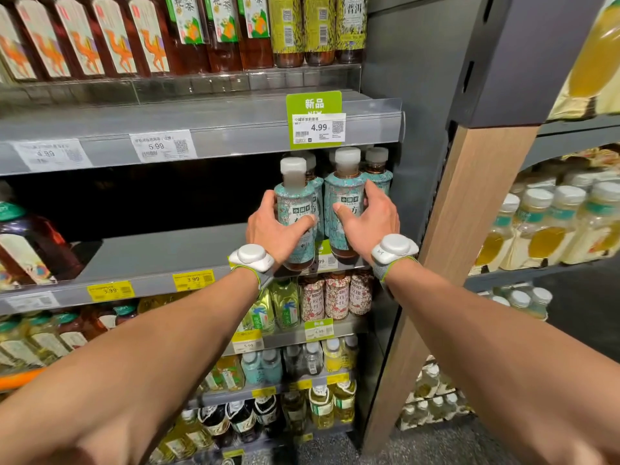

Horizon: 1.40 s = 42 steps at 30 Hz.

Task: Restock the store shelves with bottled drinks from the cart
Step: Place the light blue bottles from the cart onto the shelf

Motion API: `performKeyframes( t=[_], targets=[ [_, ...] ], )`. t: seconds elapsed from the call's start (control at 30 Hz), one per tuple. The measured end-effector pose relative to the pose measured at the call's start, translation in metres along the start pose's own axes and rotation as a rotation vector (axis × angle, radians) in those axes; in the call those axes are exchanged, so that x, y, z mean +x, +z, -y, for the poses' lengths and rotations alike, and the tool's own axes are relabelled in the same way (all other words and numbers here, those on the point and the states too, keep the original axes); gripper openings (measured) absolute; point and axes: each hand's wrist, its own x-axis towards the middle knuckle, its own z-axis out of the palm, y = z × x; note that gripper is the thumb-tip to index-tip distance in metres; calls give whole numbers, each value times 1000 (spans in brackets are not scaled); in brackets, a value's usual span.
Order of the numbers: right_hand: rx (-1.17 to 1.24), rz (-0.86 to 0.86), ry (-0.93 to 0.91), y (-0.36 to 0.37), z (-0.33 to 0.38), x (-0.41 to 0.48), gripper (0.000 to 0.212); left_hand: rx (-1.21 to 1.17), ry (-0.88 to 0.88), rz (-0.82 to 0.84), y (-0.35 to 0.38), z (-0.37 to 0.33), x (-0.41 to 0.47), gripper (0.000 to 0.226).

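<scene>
Two teal-labelled tea bottles with white caps stand at the right end of the grey middle shelf (161, 256). My left hand (275, 229) grips the left bottle (295, 199) round its body, thumb across the label. The right bottle (345, 196) is held the same way by my right hand (369, 219). Both bottles are upright at the shelf's front edge. More bottles of the same kind (377, 169) stand just behind them. Each wrist carries a white tracker on a grey band.
The middle shelf left of my hands is bare up to a brown camel-label bottle (27, 250) at the far left. Full rows of drinks fill the shelves above and below. A wooden post (453, 250) and a second rack of yellow drinks stand at right.
</scene>
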Motion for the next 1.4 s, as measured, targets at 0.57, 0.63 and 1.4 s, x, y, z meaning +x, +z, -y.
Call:
performKeyframes(
  t=[0.57,0.63,1.4],
  targets=[
    [81,36,-56,15,0,23,63,-26,0,11,5,5,8,51],
    [97,29,-51,19,0,24,63,-27,2,18,6,4,9,51],
    [34,-175,31,42,-14,14,54,-139,-16,88,6,-3,3,50]
  ],
)
